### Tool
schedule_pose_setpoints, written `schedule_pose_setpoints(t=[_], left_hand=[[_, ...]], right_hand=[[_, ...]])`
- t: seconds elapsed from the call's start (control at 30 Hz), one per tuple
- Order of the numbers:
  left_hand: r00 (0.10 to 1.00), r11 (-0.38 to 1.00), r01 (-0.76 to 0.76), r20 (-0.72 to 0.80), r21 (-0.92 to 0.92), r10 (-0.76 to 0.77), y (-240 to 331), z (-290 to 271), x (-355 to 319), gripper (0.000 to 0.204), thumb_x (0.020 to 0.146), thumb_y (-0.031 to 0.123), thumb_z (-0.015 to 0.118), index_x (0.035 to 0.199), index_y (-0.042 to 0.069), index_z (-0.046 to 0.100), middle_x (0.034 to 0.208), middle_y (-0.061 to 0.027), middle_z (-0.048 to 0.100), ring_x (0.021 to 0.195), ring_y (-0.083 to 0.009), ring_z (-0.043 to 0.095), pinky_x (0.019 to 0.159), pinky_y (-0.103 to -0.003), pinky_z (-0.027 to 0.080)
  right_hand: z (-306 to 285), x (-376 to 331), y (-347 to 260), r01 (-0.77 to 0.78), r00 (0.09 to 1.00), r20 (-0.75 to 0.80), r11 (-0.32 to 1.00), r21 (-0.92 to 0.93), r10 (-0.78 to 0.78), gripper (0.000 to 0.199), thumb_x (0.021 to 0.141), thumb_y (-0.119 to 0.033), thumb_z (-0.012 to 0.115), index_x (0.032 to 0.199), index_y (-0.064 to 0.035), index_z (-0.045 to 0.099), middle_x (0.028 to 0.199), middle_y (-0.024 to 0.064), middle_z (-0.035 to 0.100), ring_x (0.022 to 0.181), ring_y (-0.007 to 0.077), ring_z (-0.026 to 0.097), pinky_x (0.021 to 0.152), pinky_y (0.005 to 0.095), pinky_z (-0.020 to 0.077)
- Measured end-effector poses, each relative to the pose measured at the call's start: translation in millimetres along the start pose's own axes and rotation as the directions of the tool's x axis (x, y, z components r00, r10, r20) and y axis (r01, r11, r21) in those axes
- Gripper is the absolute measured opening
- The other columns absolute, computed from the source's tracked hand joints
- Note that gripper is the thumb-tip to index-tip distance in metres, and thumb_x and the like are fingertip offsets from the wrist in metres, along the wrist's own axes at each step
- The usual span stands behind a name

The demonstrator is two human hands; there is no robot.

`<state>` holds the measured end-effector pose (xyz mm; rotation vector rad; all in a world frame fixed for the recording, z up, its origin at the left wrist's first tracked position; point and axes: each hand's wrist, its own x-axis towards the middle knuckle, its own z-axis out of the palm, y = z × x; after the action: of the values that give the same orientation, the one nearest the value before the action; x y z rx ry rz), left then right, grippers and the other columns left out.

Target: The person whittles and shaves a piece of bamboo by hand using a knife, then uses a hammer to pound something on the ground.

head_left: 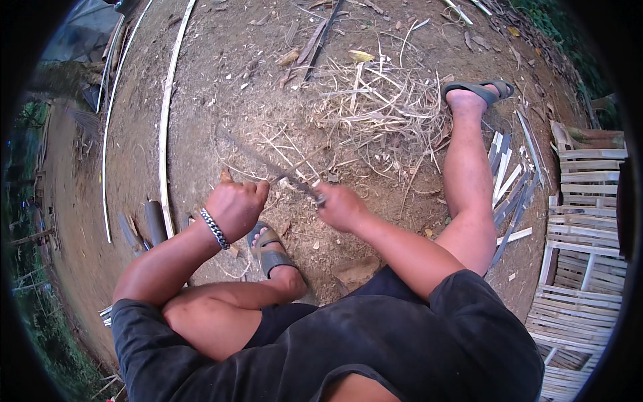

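No packages, labels, signs or screens anywhere in view.

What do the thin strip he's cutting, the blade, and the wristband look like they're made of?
The thin strip in the left hand looks like split bamboo or cane: pale, dry and fibrous, like the shavings on the ground. The blade held by the right hand seems to be dull grey metal, though blurred. The wristband looks like polished steel chain links, glinting.
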<state>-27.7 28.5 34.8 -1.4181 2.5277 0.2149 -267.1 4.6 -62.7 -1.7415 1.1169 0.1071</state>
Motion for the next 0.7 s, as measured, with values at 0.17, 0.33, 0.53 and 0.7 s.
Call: schedule_pose_setpoints(t=[0.17, 0.33, 0.53, 0.7], left_hand=[[0.999, 0.998, -0.036, -0.037, 0.047, 0.038, 6.1, -3.5, 7.2, 0.009, 0.083, 0.009, 0.058, 0.09, 0.006, 0.056, 0.061, -0.01, 0.06, 0.056, -0.0278, 0.064, 0.054, -0.04, 0.052], [0.999, 0.999, -0.032, 0.008, 0.019, 0.032, 2.3, 1.0, 4.4, 0.007, 0.084, 0.009, 0.057, 0.089, 0.005, 0.055, 0.061, -0.0103, 0.06, 0.056, -0.0304, 0.064, 0.054, -0.042, 0.052], [0.999, 0.999, 0.044, 0.022, -0.011, -0.044, -5.2, 11.6, -8.1, 0.005, 0.087, 0.009, 0.056, 0.09, 0.006, 0.055, 0.064, -0.012, 0.063, 0.057, -0.0317, 0.066, 0.051, -0.044, 0.052], [1.0, 0.999, -0.021, -0.008, -0.025, 0.021, -4.2, 17.1, -2.7, 0.006, 0.086, 0.01, 0.058, 0.088, 0.006, 0.054, 0.061, -0.0115, 0.061, 0.056, -0.031, 0.065, 0.051, -0.043, 0.052]], right_hand=[[-6.1, 32.0, 64.6, -0.15, 0.989, -0.019, 0.986, -0.075, 0.149, 0.027, 0.089, -0.008, 0.058, 0.115, -0.0045, 0.058, 0.103, 0.0196, 0.067, 0.092, 0.0322, 0.068, 0.082, 0.0431, 0.0554], [-3.3, 18.3, 42.0, -0.103, 0.992, 0.067, 0.995, -0.015, 0.104, 0.037, 0.091, -0.007, 0.057, 0.128, -0.0054, 0.057, 0.101, 0.0162, 0.067, 0.087, 0.0263, 0.067, 0.075, 0.039, 0.0563], [-0.6, 19.8, 44.5, -0.25, 0.966, 0.083, 0.967, 0.038, 0.247, 0.044, 0.092, -0.006, 0.057, 0.136, -0.0077, 0.055, 0.098, 0.0125, 0.065, 0.081, 0.0217, 0.065, 0.07, 0.0354, 0.0553], [-2.4, 25.3, 94.4, -0.358, 0.933, 0.054, 0.932, 0.055, 0.355, 0.039, 0.087, -0.008, 0.06, 0.126, -0.0084, 0.059, 0.113, 0.0205, 0.067, 0.099, 0.0312, 0.068, 0.086, 0.0432, 0.0557]])
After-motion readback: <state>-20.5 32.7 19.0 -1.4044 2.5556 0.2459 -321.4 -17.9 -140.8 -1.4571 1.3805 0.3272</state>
